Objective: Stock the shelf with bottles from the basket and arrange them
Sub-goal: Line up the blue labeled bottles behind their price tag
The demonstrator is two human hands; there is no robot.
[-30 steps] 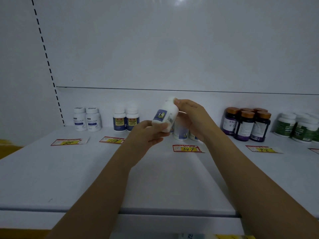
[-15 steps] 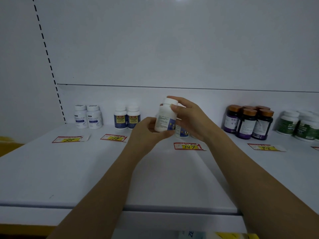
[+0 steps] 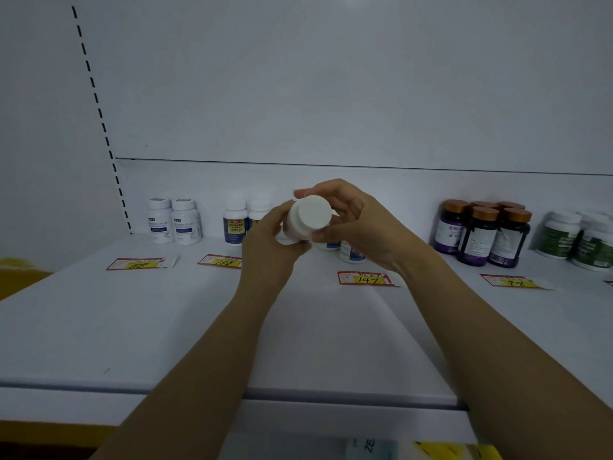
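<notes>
Both hands hold a white bottle (image 3: 306, 220) above the white shelf (image 3: 166, 327), tipped so its white cap faces me. My left hand (image 3: 268, 247) grips its lower left side. My right hand (image 3: 355, 224) wraps its top and right side. Behind my hands, partly hidden white bottles with blue labels (image 3: 351, 252) stand near the back of the shelf. The basket is not in view.
Along the back stand two white bottles (image 3: 174, 222), two blue-labelled white bottles (image 3: 236, 224), several dark bottles with brown caps (image 3: 482, 232) and green-labelled white bottles (image 3: 577, 239). Red-yellow price tags (image 3: 366, 278) lie on the shelf. A yellow-edged object (image 3: 431, 451) shows at the bottom.
The bottle was upright in my hands half a second ago; it is now tipped toward me, cap facing the camera. Both hands stayed on it.
</notes>
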